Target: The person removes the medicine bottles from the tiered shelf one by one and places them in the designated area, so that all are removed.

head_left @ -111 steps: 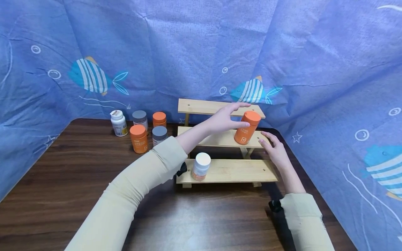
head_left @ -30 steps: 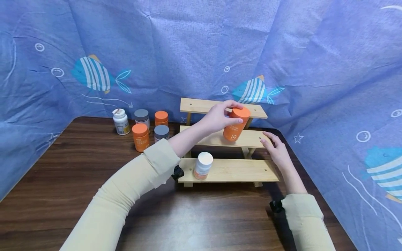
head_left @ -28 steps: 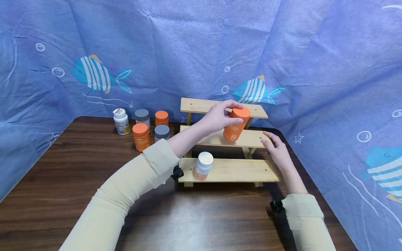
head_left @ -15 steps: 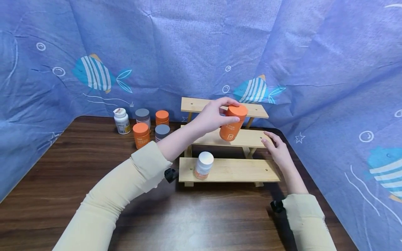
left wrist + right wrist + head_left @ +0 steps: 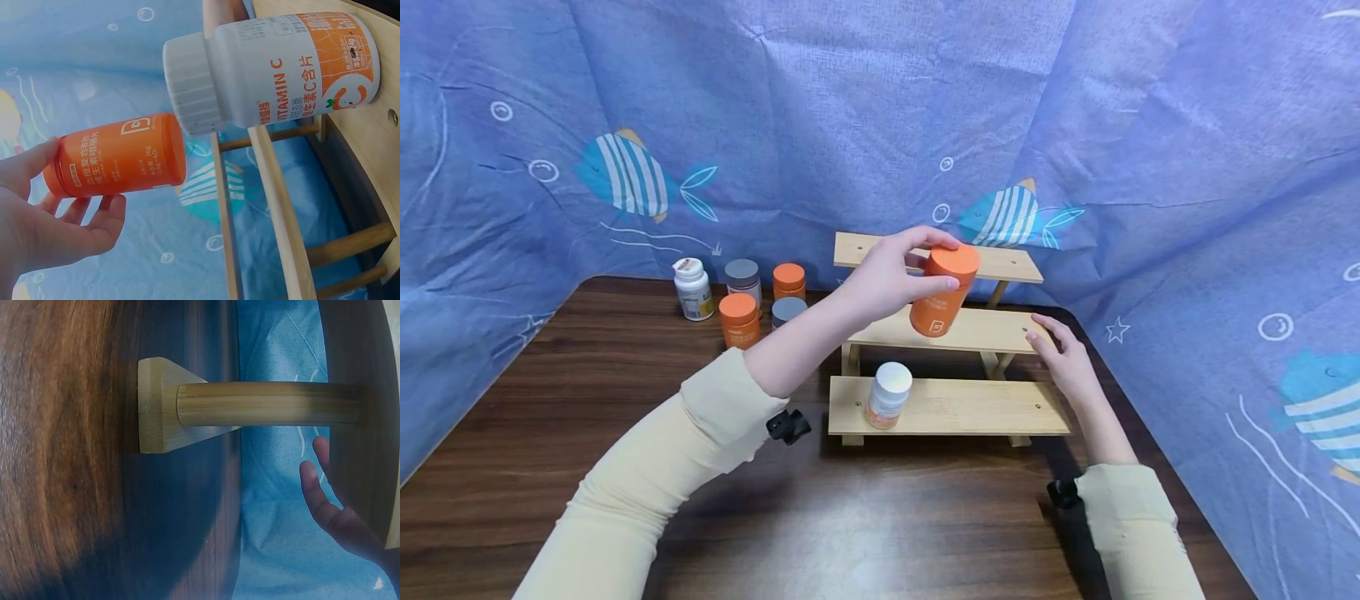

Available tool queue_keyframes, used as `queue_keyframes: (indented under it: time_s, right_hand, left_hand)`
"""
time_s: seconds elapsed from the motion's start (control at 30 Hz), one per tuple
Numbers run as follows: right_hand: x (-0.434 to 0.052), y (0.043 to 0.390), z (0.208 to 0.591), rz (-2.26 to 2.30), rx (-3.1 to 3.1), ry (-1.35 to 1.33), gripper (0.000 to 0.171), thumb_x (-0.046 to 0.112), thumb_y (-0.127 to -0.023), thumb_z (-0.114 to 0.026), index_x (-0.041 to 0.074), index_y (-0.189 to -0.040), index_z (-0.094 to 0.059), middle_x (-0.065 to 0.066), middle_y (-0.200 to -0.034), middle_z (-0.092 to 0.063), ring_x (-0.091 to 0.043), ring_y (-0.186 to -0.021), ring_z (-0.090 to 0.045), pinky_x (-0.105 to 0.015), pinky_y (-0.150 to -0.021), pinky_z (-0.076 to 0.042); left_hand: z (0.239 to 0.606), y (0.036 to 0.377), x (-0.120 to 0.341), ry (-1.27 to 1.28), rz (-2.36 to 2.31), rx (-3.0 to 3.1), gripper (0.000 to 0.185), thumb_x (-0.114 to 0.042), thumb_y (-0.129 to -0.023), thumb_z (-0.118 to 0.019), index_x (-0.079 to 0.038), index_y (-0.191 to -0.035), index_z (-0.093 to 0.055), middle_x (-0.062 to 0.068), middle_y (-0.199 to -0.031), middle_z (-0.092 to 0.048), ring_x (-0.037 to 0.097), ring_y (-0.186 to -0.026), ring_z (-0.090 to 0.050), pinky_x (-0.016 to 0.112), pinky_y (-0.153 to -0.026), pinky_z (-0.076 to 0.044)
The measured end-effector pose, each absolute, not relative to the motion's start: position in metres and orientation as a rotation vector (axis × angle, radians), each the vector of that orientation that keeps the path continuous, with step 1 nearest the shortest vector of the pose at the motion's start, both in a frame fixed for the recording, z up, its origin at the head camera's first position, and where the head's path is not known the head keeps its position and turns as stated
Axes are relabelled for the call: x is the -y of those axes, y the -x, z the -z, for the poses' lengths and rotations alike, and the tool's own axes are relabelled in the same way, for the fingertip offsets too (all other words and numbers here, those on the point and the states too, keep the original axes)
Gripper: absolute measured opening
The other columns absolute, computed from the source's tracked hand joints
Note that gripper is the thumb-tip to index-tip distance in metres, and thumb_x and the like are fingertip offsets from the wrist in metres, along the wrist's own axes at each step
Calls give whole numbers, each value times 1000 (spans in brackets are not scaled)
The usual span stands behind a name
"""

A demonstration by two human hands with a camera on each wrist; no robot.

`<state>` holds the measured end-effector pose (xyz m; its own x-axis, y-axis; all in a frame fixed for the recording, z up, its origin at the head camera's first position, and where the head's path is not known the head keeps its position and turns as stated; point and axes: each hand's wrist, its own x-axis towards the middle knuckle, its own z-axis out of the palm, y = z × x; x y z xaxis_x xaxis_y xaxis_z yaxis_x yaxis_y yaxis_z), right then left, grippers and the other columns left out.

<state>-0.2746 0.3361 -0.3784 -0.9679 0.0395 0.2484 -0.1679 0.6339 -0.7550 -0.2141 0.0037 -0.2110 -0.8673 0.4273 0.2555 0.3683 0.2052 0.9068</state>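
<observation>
My left hand [image 5: 891, 271] grips an orange pill bottle [image 5: 943, 292] near its cap, thumb on the near side and fingers behind. The bottle tilts slightly, in the air before the middle step of a wooden three-step rack [image 5: 955, 407]. In the left wrist view, this orange bottle [image 5: 119, 156] shows pale printing against the curtain. A white vitamin C bottle [image 5: 889, 396] stands at the left of the lowest step. At the middle step's right end is my right hand [image 5: 1063, 358], fingers loosely bent and holding nothing; whether they touch the wood I cannot tell.
Left of the rack on the dark wooden table [image 5: 587, 400] stand a white bottle [image 5: 693, 290], an orange bottle [image 5: 740, 321], another orange-capped one [image 5: 789, 282] and two grey-capped bottles [image 5: 742, 279]. A blue fish-print curtain [image 5: 850, 125] hangs behind and at the sides.
Earlier the orange bottle stood on the middle step with my left hand spread around it. My left hand has since gripped it and moved it left and up. My right hand stays put.
</observation>
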Motion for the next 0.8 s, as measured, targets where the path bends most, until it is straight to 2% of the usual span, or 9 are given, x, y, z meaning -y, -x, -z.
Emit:
queue_keyframes:
  time_s: [0.27,0.57,0.8]
  right_hand:
    - [-336,275,379,-1246,2614,-107,50,43,-86,-53,21,-130,-46,-2,-136,-38,-3,-89,-47,-17,-59,-48]
    - [-336,276,379,-1270,2607,-117,50,42,-86,-54,19,-130,-46,-2,-136,-37,-5,-91,-47,-17,-59,-49]
    - [-336,276,379,-1221,2630,-108,51,44,-86,-52,20,-131,-45,-3,-137,-37,-7,-94,-47,-21,-62,-50]
  left_hand:
    - [211,213,12,-781,-1795,-2480,40,-17,-80,-66,-14,-117,-54,1,-120,-52,20,-104,-52,31,-79,-48]
    - [231,232,33,-783,-1812,-2573,40,-35,-75,-70,-32,-111,-55,-15,-114,-54,6,-101,-53,30,-79,-48]
    - [224,216,48,-725,-1830,-2592,39,-27,-78,-69,-25,-115,-55,-11,-116,-54,9,-102,-54,27,-80,-48]
